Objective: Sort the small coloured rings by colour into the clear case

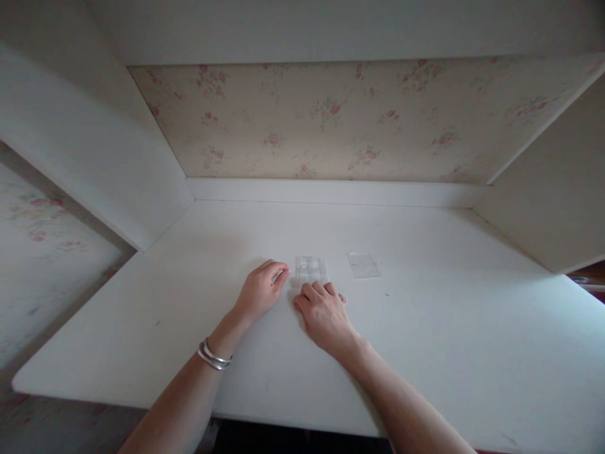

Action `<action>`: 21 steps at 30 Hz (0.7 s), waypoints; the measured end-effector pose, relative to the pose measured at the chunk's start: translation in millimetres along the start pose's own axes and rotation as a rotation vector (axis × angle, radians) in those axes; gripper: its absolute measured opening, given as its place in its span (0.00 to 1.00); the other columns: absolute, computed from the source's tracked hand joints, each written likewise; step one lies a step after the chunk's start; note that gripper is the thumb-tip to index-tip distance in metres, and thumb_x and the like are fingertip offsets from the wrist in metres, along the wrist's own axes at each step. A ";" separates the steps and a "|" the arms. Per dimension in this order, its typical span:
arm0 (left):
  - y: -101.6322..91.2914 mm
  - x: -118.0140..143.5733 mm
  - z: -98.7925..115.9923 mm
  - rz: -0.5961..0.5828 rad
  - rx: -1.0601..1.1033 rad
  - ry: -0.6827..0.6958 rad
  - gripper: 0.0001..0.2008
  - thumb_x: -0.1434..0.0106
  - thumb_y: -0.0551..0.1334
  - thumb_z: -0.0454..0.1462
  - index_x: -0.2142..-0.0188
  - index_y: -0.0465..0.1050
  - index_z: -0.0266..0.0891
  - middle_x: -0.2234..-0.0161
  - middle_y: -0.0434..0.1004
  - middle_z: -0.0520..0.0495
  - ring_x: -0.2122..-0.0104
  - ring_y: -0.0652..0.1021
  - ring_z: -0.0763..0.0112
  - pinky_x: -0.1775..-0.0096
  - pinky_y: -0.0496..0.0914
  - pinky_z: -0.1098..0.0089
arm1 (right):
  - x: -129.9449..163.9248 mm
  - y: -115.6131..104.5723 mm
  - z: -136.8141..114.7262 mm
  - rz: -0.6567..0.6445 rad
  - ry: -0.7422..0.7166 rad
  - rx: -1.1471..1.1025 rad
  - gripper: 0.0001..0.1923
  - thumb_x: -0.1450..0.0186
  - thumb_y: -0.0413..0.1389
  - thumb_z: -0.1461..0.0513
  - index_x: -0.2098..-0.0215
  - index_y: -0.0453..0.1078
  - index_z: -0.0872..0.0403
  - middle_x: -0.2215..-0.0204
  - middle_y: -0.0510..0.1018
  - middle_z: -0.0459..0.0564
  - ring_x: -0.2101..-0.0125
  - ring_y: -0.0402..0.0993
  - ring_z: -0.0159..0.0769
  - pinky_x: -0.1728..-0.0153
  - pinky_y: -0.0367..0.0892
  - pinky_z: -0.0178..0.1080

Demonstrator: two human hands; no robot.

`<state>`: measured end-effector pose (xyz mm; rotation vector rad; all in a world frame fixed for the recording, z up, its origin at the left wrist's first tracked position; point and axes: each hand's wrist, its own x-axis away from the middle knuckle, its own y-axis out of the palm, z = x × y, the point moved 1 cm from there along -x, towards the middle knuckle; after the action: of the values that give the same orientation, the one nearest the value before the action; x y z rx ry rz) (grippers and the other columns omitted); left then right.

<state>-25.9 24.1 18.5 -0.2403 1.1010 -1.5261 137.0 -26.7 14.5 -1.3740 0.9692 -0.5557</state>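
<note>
A clear plastic case (311, 270) with inner dividing lines lies on the white desk between my hands. Just to its left is my left hand (263, 287), thumb and fingers pinched together; whatever may be between the tips is too small to name. My right hand (326, 315) rests at the near edge of the case, its fingers curled down over that edge. What is under those fingers is hidden. A small round, ring-like thing (343, 299) shows beside the right hand's outer fingers. A flat clear plastic piece (363, 265), like a lid, lies apart to the right.
The white desk (227, 233) has side panels left and right and a low ledge (331, 192) along the back wall. Flowered wallpaper (302, 126) covers that wall under an overhead panel. Small dark specks dot the desktop, one (387, 294) near the flat piece.
</note>
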 end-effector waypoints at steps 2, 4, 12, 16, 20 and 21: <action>-0.5 7.6 4.4 -0.030 -0.012 0.019 0.09 0.34 0.53 0.39 0.63 0.71 0.39 0.66 0.75 0.48 0.64 0.74 0.71 0.61 0.67 0.72 | -0.7 -0.5 -1.2 -0.001 -0.009 0.014 0.09 0.33 0.49 0.64 0.69 0.69 0.54 0.67 0.71 0.51 0.65 0.63 0.38 0.65 0.51 0.41; 0.0 11.6 9.1 -0.066 -0.022 0.033 0.10 0.34 0.53 0.39 0.63 0.72 0.40 0.66 0.75 0.48 0.65 0.74 0.71 0.60 0.67 0.72 | -1.0 -1.3 -1.3 0.006 -0.015 0.004 0.09 0.33 0.49 0.65 0.68 0.69 0.54 0.67 0.71 0.51 0.65 0.63 0.37 0.65 0.51 0.40; -2.9 11.9 14.3 -0.077 0.026 -0.014 0.11 0.34 0.52 0.40 0.63 0.71 0.39 0.66 0.76 0.49 0.67 0.74 0.73 0.65 0.66 0.74 | 0.5 -3.8 24.1 0.205 0.140 -0.221 0.10 0.32 0.47 0.62 0.63 0.70 0.52 0.68 0.71 0.49 0.66 0.64 0.35 0.64 0.52 0.38; -0.8 13.9 16.9 -0.208 -0.016 0.032 0.11 0.34 0.53 0.39 0.64 0.73 0.40 0.67 0.76 0.49 0.68 0.74 0.73 0.64 0.66 0.74 | 1.1 1.9 41.3 0.288 0.228 -0.288 0.10 0.32 0.48 0.61 0.64 0.71 0.52 0.68 0.71 0.48 0.65 0.65 0.35 0.63 0.53 0.37; 1.5 16.7 18.1 -0.373 -0.107 0.130 0.11 0.34 0.53 0.40 0.66 0.74 0.43 0.67 0.76 0.51 0.67 0.74 0.72 0.63 0.66 0.72 | -1.3 4.9 48.2 0.296 0.279 -0.299 0.10 0.32 0.48 0.60 0.64 0.72 0.52 0.68 0.71 0.48 0.64 0.65 0.36 0.63 0.53 0.38; 1.6 17.4 18.1 -0.399 -0.133 0.148 0.12 0.34 0.53 0.40 0.66 0.75 0.44 0.67 0.76 0.51 0.66 0.74 0.72 0.63 0.66 0.72 | -3.1 4.7 48.9 0.290 0.288 -0.293 0.10 0.32 0.48 0.60 0.64 0.72 0.51 0.67 0.71 0.48 0.63 0.65 0.36 0.63 0.53 0.38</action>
<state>-17.7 0.4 19.8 -0.4666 1.3306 -1.8464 175.0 3.7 6.8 -1.3977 1.5038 -0.4076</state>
